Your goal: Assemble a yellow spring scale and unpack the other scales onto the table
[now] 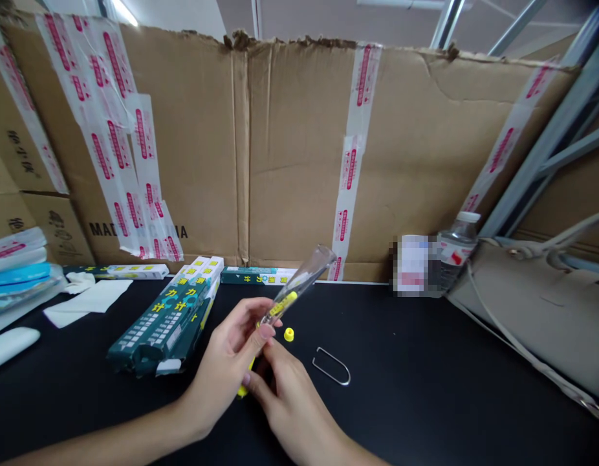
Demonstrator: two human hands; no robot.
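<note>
1. on my feed, the left hand (219,369) is wrapped around a clear plastic tube (299,285), a smooth, tapered shell that widens toward its open far end and tilts up toward the cardboard. this grip is narrow and holding the tube.
2. the right hand (292,401) sits just below, curled in at the tube's lower end. its grip looks narrow, but i cannot tell whether it is pressing on the tube.
3. i see a yellow strip (283,304) along the tube, and a yellow piece (242,390) pokes out below the hands.
4. a small yellow cap (288,334) sits on the black counter (425,401) just beside the hands, with a bent wire loop (331,367) farther right.
5. to the left lie long dark green boxes (163,317) of printed card and a soft white tissue (88,301).
6. behind stands a corrugated cardboard sheet (299,149) with a ragged top edge, banded with white tape (352,155). a ribbed plastic water bottle (457,249) stands to the right, beside a beige bag (527,310).
</note>
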